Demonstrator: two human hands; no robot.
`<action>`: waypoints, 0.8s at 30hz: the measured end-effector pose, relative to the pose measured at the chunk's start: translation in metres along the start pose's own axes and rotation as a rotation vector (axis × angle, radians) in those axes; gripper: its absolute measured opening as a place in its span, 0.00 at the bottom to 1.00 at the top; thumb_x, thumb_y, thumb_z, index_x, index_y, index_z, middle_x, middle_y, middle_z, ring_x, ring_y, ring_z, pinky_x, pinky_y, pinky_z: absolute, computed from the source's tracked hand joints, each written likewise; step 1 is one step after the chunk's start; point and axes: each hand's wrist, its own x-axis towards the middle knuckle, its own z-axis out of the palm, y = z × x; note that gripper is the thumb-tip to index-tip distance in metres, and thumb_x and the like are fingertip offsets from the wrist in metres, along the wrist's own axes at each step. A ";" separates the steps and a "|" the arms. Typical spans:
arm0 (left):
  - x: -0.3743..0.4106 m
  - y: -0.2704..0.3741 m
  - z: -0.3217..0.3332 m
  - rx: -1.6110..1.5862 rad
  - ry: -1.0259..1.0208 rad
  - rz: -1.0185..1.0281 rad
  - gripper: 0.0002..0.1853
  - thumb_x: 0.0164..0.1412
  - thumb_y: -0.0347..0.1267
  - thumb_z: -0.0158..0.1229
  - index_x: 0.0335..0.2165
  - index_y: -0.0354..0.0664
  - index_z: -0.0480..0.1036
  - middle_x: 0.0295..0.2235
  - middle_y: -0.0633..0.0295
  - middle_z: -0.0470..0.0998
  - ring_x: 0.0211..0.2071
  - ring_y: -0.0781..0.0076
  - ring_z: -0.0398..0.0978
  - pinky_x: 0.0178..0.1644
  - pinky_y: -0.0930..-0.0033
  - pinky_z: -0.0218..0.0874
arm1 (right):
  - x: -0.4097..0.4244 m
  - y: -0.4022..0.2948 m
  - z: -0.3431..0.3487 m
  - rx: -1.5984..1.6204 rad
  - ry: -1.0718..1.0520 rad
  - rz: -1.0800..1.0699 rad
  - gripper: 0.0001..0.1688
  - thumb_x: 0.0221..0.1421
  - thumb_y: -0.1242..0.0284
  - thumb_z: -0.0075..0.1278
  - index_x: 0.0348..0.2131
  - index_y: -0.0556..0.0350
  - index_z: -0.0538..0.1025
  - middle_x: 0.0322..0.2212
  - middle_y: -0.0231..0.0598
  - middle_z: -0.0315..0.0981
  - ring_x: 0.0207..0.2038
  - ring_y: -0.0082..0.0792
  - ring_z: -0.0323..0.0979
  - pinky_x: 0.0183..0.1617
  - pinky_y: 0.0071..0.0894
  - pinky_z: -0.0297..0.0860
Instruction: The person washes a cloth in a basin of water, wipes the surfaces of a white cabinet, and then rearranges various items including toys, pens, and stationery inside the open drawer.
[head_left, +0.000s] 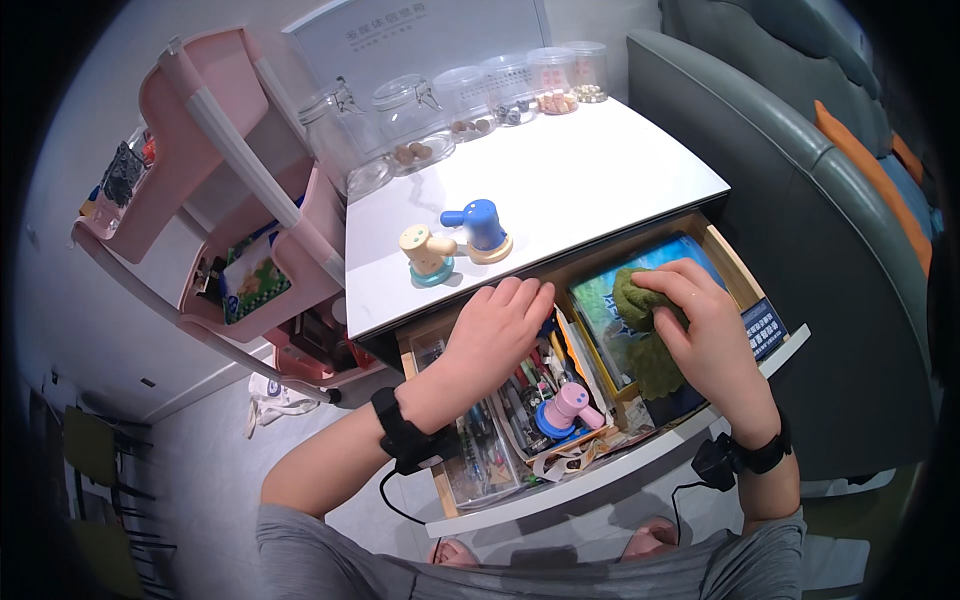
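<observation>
An open drawer (517, 512) lies before me, beneath a white cabinet top (585, 180). My right hand (701, 330) pinches a green cloth-like item (637, 300) above a blue-green printed book or folder (600, 285) on the drawer's right side. Over the drawer's middle, near the cabinet edge, is my left hand (499, 337), palm down with fingers together; whether it touches something under its fingertips is hidden. Below it, a pink toy figure on a blue base (566, 411) sits on a box of pens (540, 375). A blue toy figure (484, 229) and a cream one (425, 251) stand on the cabinet top.
Clear jars (405, 112) and tubs (555, 75) line the back of the cabinet. A pink tiered cart (300, 225) stands at the left, a grey-green sofa (750, 135) at the right. A clear tray (480, 465) fills the drawer's left side. A white bag (277, 401) lies on the floor.
</observation>
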 end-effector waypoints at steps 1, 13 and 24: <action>0.001 0.002 0.003 0.021 -0.047 -0.044 0.34 0.43 0.33 0.69 0.50 0.37 0.68 0.47 0.56 0.70 0.50 0.59 0.67 0.52 0.64 0.63 | 0.000 -0.001 0.000 0.001 -0.004 -0.003 0.16 0.53 0.83 0.50 0.44 0.57 0.76 0.38 0.43 0.71 0.36 0.44 0.75 0.39 0.34 0.71; -0.003 0.011 -0.029 -0.624 -0.263 -0.227 0.28 0.48 0.36 0.69 0.47 0.40 0.69 0.47 0.48 0.68 0.47 0.49 0.71 0.49 0.58 0.67 | -0.004 -0.006 -0.003 0.052 -0.001 -0.045 0.18 0.52 0.82 0.51 0.44 0.55 0.76 0.39 0.43 0.72 0.35 0.44 0.75 0.38 0.35 0.72; -0.031 0.041 -0.080 -0.886 0.136 -0.263 0.53 0.43 0.31 0.73 0.61 0.35 0.48 0.46 0.46 0.71 0.47 0.54 0.73 0.49 0.60 0.67 | -0.012 -0.054 0.012 0.073 -0.069 -0.311 0.23 0.43 0.78 0.59 0.42 0.45 0.77 0.44 0.42 0.68 0.40 0.42 0.76 0.37 0.34 0.74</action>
